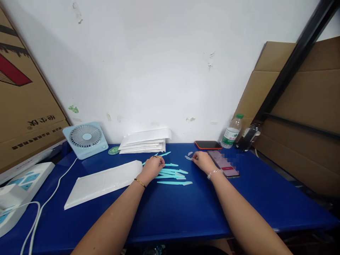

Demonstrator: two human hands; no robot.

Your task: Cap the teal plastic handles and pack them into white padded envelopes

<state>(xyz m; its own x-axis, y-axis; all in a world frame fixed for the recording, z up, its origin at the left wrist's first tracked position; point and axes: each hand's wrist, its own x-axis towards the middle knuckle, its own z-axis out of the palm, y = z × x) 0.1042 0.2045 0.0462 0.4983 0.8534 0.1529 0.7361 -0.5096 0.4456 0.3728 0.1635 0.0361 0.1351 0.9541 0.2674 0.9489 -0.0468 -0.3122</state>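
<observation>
1. Head view: a blue table (196,209) ran up to a scuffed white wall (148,67), patched with peeling bits, and a printed cardboard box (26,95) leaned in at the left. Brown cardboard (305,102) and a slanting black bar (289,71) closed off the right.
2. On the left of the table I saw a pale blue fan (86,138), and nearer, a white power strip (34,180) with its cable.
3. Against the wall lay a stack of white envelopes (145,140); one single envelope (103,184) lay flat, slanting, left of the left hand (154,169). Their contents were hidden.
4. At the back right stood a clear bottle (231,132) with a green cap, beside a dark bottle (249,135). Two phones (208,145) lay left of them.
5. Several turquoise sticks (174,182) lay mid-table, partly under the left hand. Their long axes ran mostly sideways, paler ends to the right; the nearest lay almost level.
6. The left hand's fingertips were bunched over the sticks; I couldn't tell whether they gripped one.
7. The right hand (204,162) curled, its fingertips touching small clear pieces (188,158); its grip was unclear.
</observation>
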